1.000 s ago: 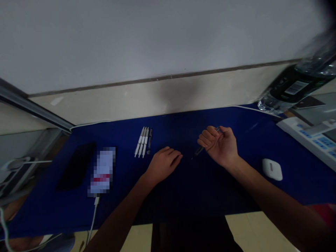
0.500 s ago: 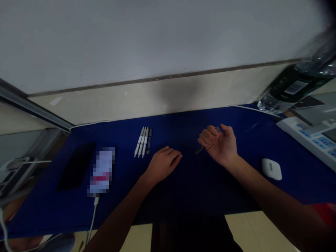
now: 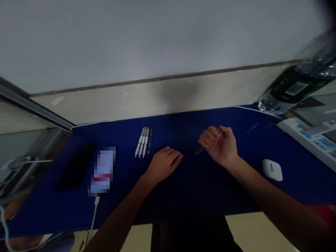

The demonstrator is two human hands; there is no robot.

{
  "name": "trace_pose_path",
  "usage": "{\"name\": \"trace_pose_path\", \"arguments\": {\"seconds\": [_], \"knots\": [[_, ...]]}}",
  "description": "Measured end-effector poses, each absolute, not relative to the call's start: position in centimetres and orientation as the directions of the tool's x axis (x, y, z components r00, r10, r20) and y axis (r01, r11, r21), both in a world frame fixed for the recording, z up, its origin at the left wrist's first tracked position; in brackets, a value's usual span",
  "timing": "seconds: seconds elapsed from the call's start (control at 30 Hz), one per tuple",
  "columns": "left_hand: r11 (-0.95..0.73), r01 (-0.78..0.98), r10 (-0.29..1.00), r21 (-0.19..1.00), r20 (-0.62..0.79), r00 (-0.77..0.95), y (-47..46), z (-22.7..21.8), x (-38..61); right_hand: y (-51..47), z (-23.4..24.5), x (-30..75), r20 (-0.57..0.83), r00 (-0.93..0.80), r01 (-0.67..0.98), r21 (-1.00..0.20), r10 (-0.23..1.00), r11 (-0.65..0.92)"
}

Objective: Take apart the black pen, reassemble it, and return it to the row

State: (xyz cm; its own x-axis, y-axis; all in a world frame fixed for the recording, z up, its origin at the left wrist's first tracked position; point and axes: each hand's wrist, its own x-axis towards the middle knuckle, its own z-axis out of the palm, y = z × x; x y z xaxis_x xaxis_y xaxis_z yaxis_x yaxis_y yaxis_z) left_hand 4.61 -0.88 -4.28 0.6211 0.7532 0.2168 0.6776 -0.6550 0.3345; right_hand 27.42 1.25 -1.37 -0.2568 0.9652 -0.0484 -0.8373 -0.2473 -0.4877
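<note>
My right hand (image 3: 219, 145) is turned palm up, its fingers curled around a dark pen (image 3: 200, 150). The pen slants, with its lower end sticking out to the left below the fingers and its upper end at the thumb. My left hand (image 3: 165, 161) lies palm down on the blue tabletop (image 3: 183, 196), fingers loosely extended and holding nothing. Just left of it, three white pens (image 3: 142, 141) lie side by side, with a dark, partly clear pen (image 3: 150, 141) along their right side.
A lit phone (image 3: 102, 171) with a charging cable (image 3: 93, 215) and a black slab-like object (image 3: 76, 166) lie at left. To the right are a white earbud case (image 3: 272, 170), a pale device with blue buttons (image 3: 312, 138) and a large bottle (image 3: 294, 85). A wall (image 3: 168, 38) stands behind.
My right thumb has moved onto the upper end of the pen. A tiny pale speck shows near the pen's lower end. My left hand stays in place.
</note>
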Motion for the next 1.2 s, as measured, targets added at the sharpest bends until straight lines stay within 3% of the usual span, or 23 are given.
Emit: {"name": "trace_pose_path", "arguments": {"seconds": [0.57, 0.87, 1.0, 1.1, 1.2], "knots": [[-0.682, 0.646, 0.73, 0.343, 0.263, 0.631, -1.6, -4.5, 5.8, 1.1, -1.5, 26.7, -0.067, -0.353, -0.797, -0.501, 0.933, -0.337], [-0.645, 0.618, 0.748, 0.449, 0.208, 0.63, -2.1, -4.3, 5.8, 0.5, -1.6, 25.8, -0.066, -0.359, -0.8, -0.493, 0.931, -0.343], [-0.67, 0.616, 0.729, 0.413, 0.209, 0.652, -2.1, -4.3, 6.1, -0.1, -1.6, 25.0, -0.075, -0.374, -0.791, -0.495, 0.924, -0.36], [-0.689, 0.606, 0.713, 0.397, 0.222, 0.665, -2.1, -4.3, 6.3, -0.1, -1.5, 24.8, -0.077, -0.347, -0.774, -0.539, 0.935, -0.331], [-0.667, 0.623, 0.737, 0.409, 0.235, 0.634, -2.0, -4.3, 6.1, 0.4, -1.8, 25.0, -0.05, -0.271, -0.71, -0.664, 0.961, -0.234]]}}
